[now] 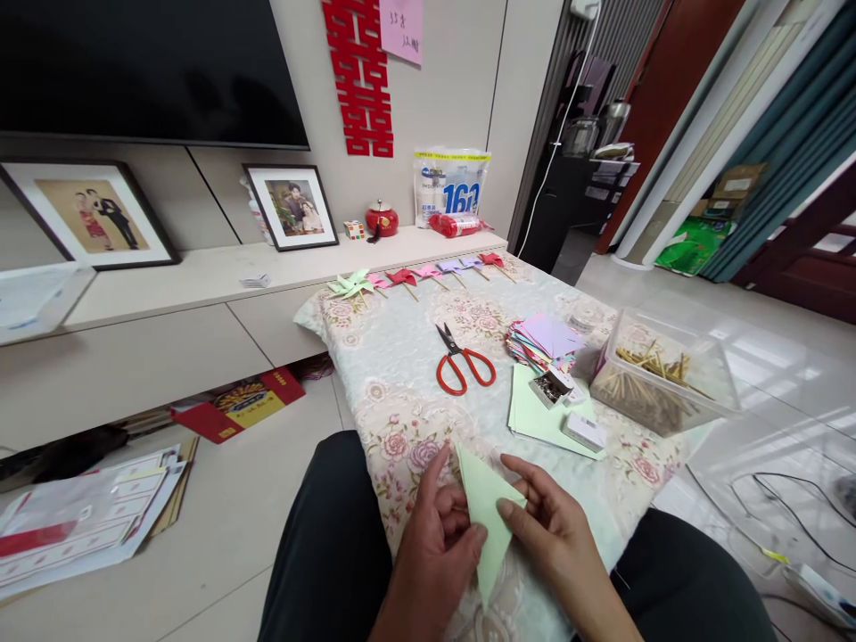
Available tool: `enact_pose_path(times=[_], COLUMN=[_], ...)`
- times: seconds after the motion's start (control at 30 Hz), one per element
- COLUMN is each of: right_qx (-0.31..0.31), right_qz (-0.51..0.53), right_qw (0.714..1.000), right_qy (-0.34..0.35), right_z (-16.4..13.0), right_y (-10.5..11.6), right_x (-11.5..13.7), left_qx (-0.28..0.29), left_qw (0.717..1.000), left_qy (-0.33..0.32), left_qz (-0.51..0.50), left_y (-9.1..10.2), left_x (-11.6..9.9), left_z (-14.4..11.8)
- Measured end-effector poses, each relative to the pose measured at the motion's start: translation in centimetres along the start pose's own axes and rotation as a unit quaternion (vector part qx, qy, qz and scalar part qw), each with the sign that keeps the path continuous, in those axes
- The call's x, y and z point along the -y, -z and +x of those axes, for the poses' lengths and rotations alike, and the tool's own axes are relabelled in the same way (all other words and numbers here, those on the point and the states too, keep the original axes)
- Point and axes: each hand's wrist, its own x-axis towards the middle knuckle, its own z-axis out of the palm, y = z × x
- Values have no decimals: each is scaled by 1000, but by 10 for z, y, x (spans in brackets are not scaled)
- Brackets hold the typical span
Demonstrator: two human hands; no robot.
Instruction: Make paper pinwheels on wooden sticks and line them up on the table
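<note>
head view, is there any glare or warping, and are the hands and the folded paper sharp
Head view: bright window glare streaks the floor tiles at right; wide-angle warping bends the door frame and curtains; the left hand, right hand and green folded paper are evenly lit and fairly sharp.

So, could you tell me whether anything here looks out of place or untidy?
On the table little stands out: both hands, left hand and right hand, hold a folded green paper. The oddity is on the floor at left, where papers and folders lie in a loose, slipping heap.
</note>
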Motion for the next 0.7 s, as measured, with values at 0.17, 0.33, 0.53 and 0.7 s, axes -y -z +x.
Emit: enact_pose_path(times=[0.17, 0.33, 0.53, 0.7], right_qx=[15, -6, 67, 75], right_qz=[-16, -102, -340, -368], right_qw=[1000, 988, 873, 855], right_qy=[2, 113, 343, 359], right_z=[0, -6, -6, -2], right_y=[-2, 6, 17, 10], right_x=[5, 16, 23, 24], left_qx=[5, -22, -30, -4], left_qw=[998, 999, 995, 995], left_qy=[59, 40, 77, 96], left_qz=[16, -1, -51, -32], left_y=[3, 7, 7, 2], left_x=[-11, -18, -25, -23], left_z=[7, 12, 12, 8])
